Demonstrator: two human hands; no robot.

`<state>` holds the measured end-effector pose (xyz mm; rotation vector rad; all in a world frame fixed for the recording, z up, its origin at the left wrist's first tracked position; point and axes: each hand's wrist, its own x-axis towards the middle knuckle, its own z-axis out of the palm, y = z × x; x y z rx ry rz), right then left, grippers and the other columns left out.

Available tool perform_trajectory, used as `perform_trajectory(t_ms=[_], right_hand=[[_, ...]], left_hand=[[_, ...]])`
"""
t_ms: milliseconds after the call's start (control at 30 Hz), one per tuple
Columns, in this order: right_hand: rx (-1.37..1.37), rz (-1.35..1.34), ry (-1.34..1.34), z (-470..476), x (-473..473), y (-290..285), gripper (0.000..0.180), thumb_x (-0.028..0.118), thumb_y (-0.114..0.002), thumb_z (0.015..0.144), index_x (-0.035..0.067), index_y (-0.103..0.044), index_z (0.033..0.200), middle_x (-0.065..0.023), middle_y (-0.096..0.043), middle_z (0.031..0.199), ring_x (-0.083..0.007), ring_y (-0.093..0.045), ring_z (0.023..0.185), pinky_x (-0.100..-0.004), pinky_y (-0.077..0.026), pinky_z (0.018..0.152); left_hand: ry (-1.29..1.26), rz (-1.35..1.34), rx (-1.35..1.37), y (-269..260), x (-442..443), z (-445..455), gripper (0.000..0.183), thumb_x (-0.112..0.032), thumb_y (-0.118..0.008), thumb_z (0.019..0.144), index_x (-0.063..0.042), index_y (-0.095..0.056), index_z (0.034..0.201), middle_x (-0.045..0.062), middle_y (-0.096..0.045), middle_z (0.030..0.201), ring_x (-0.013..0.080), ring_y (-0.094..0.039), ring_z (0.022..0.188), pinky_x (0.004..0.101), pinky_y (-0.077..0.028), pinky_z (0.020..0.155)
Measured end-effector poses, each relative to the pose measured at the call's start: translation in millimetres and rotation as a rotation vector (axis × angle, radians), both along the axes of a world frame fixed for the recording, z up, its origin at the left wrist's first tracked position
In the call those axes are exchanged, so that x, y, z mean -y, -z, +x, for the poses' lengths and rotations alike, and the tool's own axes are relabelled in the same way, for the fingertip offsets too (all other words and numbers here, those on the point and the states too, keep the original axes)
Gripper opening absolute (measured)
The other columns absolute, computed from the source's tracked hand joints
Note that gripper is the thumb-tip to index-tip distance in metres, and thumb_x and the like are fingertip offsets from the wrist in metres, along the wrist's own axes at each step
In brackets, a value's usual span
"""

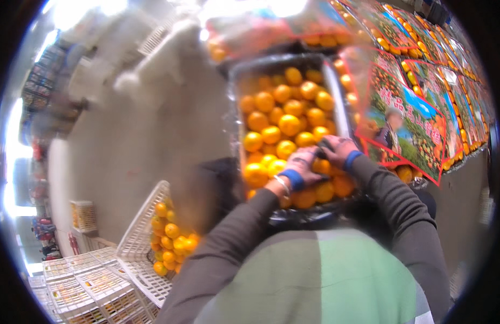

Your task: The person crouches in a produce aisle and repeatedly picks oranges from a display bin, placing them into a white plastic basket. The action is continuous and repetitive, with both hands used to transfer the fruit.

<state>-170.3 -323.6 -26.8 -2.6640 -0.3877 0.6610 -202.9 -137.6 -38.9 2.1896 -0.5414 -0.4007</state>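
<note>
An open box (343,107) lined with clear plastic lies before me, filled with layered oranges or mandarins (289,124). Over its near right part, my left hand (302,164) rests low on the fruit, with a blue band and a pale bracelet at the wrist. My right hand (338,149), also with a blue wristband, reaches in from the right side. The fingers of both hands almost meet around one orange (321,166). Dark material covers part of the fingers or palms. Whether either hand grips that fruit cannot be made out.
A tilted white plastic crate (142,227) holding loose oranges (169,243) stands at my lower left. Beyond it are stacked white crates (88,279) of fruit. Packed boxes with printed, red-edged cover sheets (404,121) extend to the right. Another covered box (270,34) adjoins the far end.
</note>
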Motion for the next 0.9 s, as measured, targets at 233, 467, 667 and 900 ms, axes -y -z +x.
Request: perform_trajectory(t_ms=[233, 467, 667, 900], right_hand=[[0.109, 0.256, 0.145, -9.3, 9.7, 22.7, 0.035, 0.031, -0.053, 0.093, 0.004, -0.059, 0.115, -0.0201, -0.064, 0.11, -0.0364, -0.061, 0.102, -0.0424, -0.048, 0.089], [0.229, 0.324, -0.113, -1.6, 15.2, 39.2, 0.027, 0.019, -0.057, 0.089, 0.007, -0.058, 0.113, -0.0174, -0.062, 0.108, -0.0366, -0.059, 0.102, -0.0417, -0.048, 0.087], [0.425, 0.154, -0.077, -6.1, 5.5, 37.5, 0.024, 0.018, -0.056, 0.09, 0.007, -0.059, 0.111, -0.0167, -0.061, 0.108, -0.036, -0.059, 0.102, -0.0412, -0.047, 0.088], [0.416, 0.111, -0.148, -3.8, 5.2, 39.8, 0.023, 0.021, -0.058, 0.089, 0.007, -0.061, 0.107, -0.0166, -0.062, 0.107, -0.036, -0.059, 0.102, -0.0417, -0.047, 0.089]], left_hand=[[0.018, 0.098, 0.081, 2.7, -2.8, -6.1, 0.061, -0.036, -0.077, 0.069, -0.008, -0.054, 0.118, 0.015, -0.057, 0.116, 0.0344, -0.051, 0.112, 0.0428, -0.041, 0.096], [0.061, 0.218, -0.023, -4.4, -2.4, 0.8, 0.054, -0.037, -0.075, 0.075, -0.015, -0.055, 0.12, 0.013, -0.058, 0.115, 0.0314, -0.053, 0.111, 0.0418, -0.042, 0.091], [-0.052, 0.288, 0.255, -35.2, -17.4, -14.9, 0.067, -0.038, -0.076, 0.073, -0.011, -0.051, 0.129, 0.017, -0.05, 0.129, 0.0325, -0.047, 0.121, 0.045, -0.038, 0.099], [-1.116, -0.286, 0.576, -91.3, -297.3, -96.5, 0.031, -0.006, -0.064, 0.086, -0.001, -0.061, 0.116, 0.014, -0.068, 0.105, 0.024, -0.065, 0.099, 0.0297, -0.051, 0.09]])
